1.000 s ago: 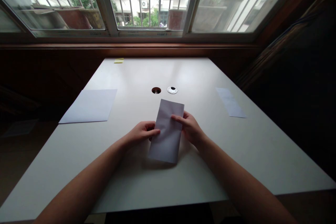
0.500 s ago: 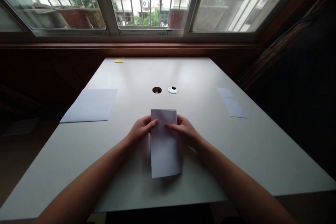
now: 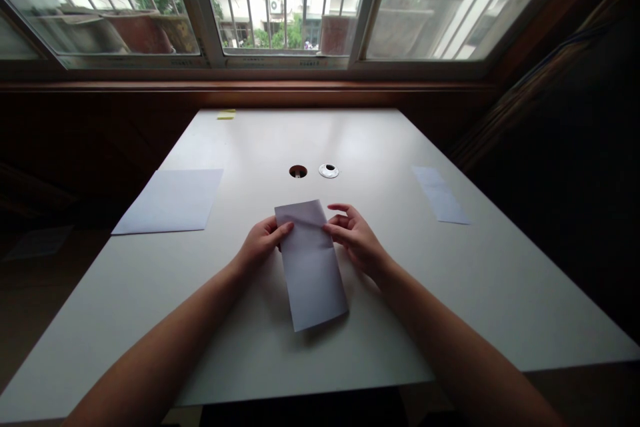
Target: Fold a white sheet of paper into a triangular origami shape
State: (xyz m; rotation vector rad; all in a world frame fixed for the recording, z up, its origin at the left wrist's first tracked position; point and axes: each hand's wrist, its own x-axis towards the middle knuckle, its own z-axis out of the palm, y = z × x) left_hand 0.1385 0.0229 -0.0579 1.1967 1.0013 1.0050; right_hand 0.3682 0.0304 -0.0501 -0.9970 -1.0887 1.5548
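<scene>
A narrow sheet of white paper [image 3: 313, 273] is held up off the table, tilted with its top leaning left. A faint crease crosses its upper part. My left hand [image 3: 263, 238] grips the upper left edge, thumb on the front and fingers behind. At the upper right edge, my right hand [image 3: 356, 237] pinches the paper between thumb and a finger, while its index finger stretches away from the sheet. The fingers behind the paper are partly hidden.
On the white table [image 3: 240, 360] lie a larger stack or sheet of white paper [image 3: 170, 200] at left and a narrow paper strip [image 3: 440, 195] at right. Ahead are a round cable hole [image 3: 298, 172], its silvery cover [image 3: 329, 171] and a yellow sticky note [image 3: 227, 114] near the far edge.
The paper has turned anticlockwise, its top swinging left. My right hand's grip has shifted to the right edge, its fingers now more spread. My left hand has moved slightly left.
</scene>
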